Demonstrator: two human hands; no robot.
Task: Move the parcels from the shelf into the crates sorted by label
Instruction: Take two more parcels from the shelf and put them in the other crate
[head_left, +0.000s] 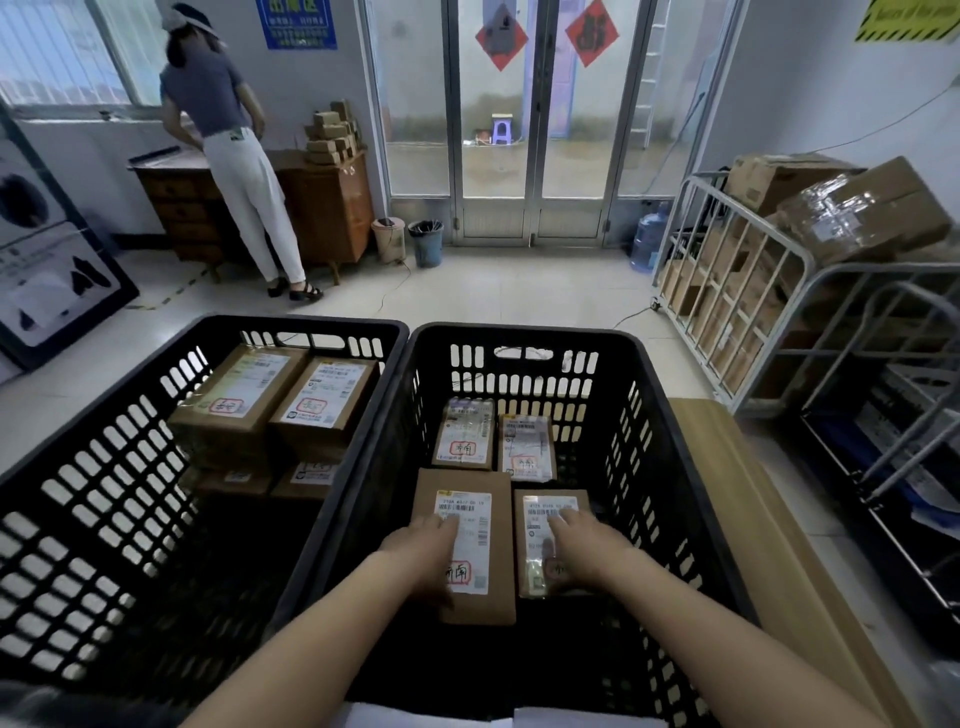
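Tiled floor underfoot, two black crates; inside the right crate (670, 415), left hand (423, 545) and right hand (582, 545) each press flat on a parcel (467, 545), fingers spread. Drop them crooked and they'll hide labels underneath, muddling the sort.

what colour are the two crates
Black, both the left crate and the right crate; the head view shows it.

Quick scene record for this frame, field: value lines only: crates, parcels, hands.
right crate: four parcels visible, labels up
left crate: stacked parcels at far end
left hand: flat on near-left parcel
right hand: flat on near-right parcel
grip: neither hand visibly closed
background: person at wooden desk
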